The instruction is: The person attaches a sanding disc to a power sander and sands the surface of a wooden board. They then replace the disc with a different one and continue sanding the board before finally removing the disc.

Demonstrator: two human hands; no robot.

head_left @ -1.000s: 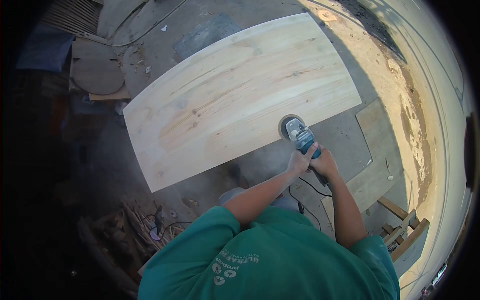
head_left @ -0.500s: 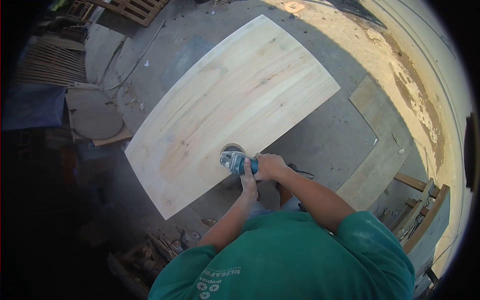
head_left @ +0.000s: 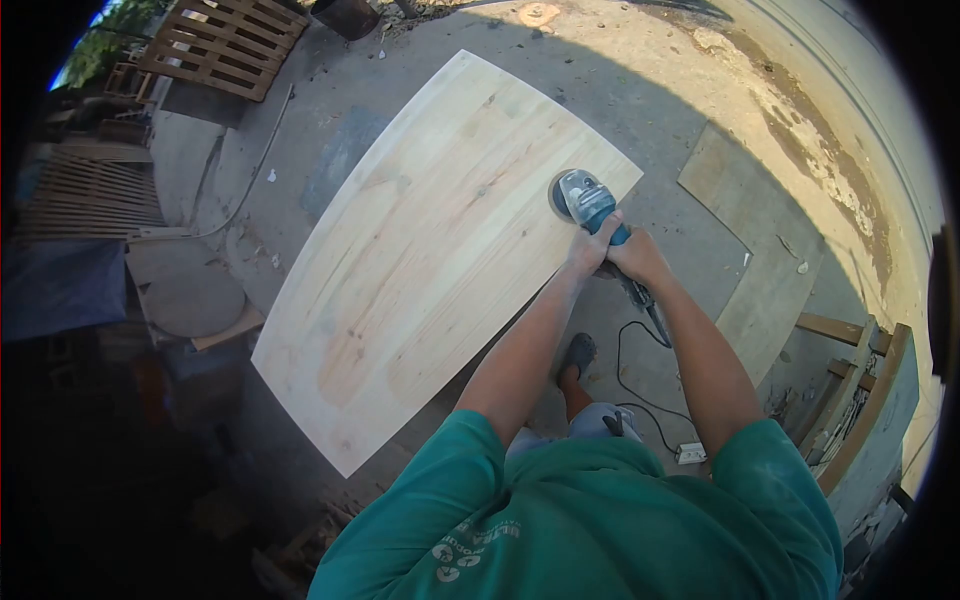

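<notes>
A blue-and-grey power sander (head_left: 590, 200) rests with its round disc on the pale wooden board (head_left: 430, 240), near the board's right end. My left hand (head_left: 590, 246) is wrapped round the sander's body, just behind its head. Behind it, my right hand (head_left: 640, 256) grips the rear of the same tool. The fingers of both hands are partly hidden by the tool and by each other. The board has curved long and short edges and shows knots and darker patches.
A black cord (head_left: 640, 395) runs from the sander down to a white socket block (head_left: 690, 453) by my legs. Flat sheets (head_left: 745, 260) lie on the ground at right, beside a wooden frame (head_left: 865, 400). A pallet (head_left: 225, 45) stands at the upper left.
Both hands have moved the sander from the board's near edge, at its lower middle, up and right to near its right end. The camera view has shifted, and the cord and socket block now show.
</notes>
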